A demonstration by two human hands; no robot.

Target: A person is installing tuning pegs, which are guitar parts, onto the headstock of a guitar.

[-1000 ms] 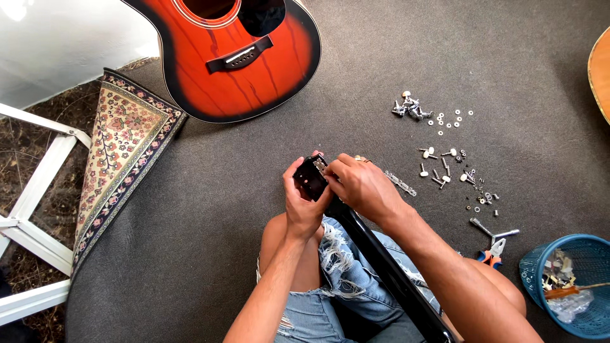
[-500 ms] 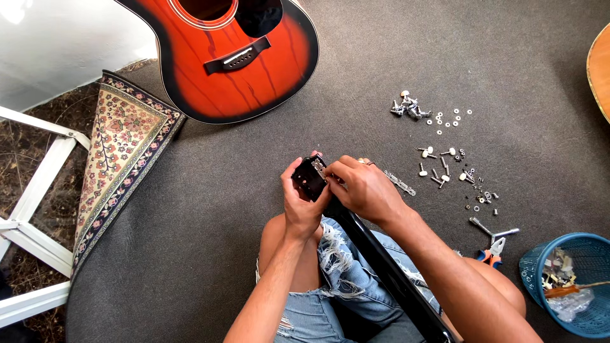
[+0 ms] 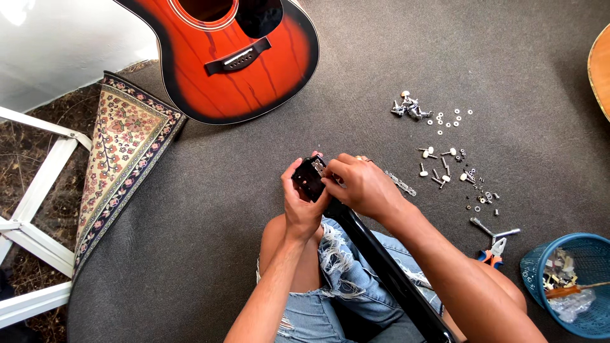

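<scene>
Left hand (image 3: 304, 206) wraps the black headstock (image 3: 309, 180) over the knee | right hand (image 3: 363, 185) pinches a small part on it — too small to identify | risk — a fumble drops it into the carpet (image 3: 210, 209) among loose tuners (image 3: 438, 168).

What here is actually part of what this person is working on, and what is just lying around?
In use:
- black guitar headstock, held by the left hand
- right hand fingering it
- black neck across the lap
- small tuner parts and washers
- pliers

Lying about:
- red guitar body
- patterned rug
- blue basket
- white frame
</scene>
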